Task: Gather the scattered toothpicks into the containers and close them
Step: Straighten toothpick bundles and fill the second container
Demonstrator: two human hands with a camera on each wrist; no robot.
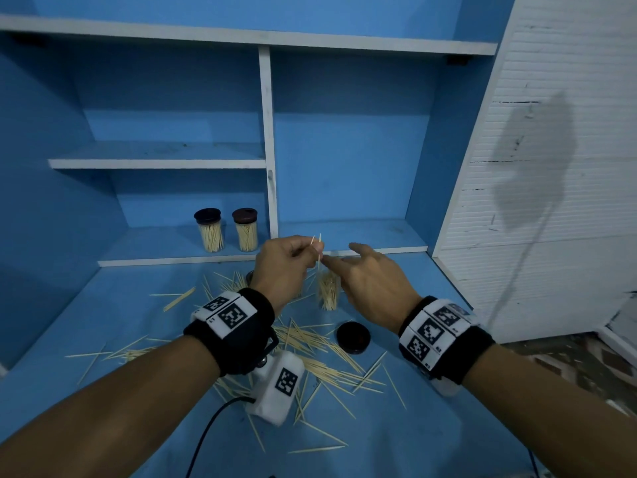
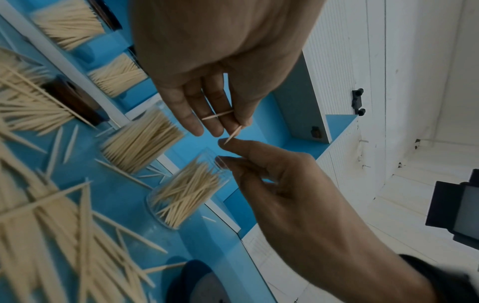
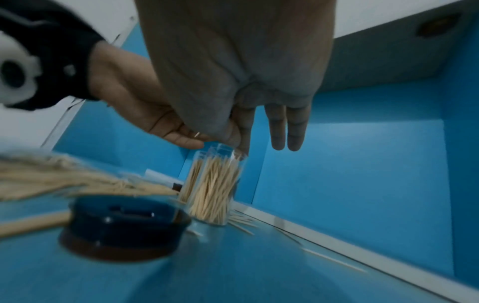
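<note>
Left hand (image 1: 281,267) pinched two toothpicks (image 1: 319,251) above open container (image 1: 328,291); right hand (image 1: 374,284) at 3 o'clock, fingers loosely spread, empty; lid (image 1: 353,338) at 5 o'clock of container

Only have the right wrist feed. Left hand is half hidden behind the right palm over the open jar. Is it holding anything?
Observer: Yes. The left wrist view shows the left hand pinching two toothpicks above the open container.
Operator: Any containers finished? I only see a loose lid.
Observer: Two. In the head view the left lidded container and the right lidded container stand side by side on the low shelf, both holding toothpicks.
Operator: How much is left to gather?
Observer: Plenty. The head view shows many loose toothpicks strewn over the blue desk around both wrists.
</note>
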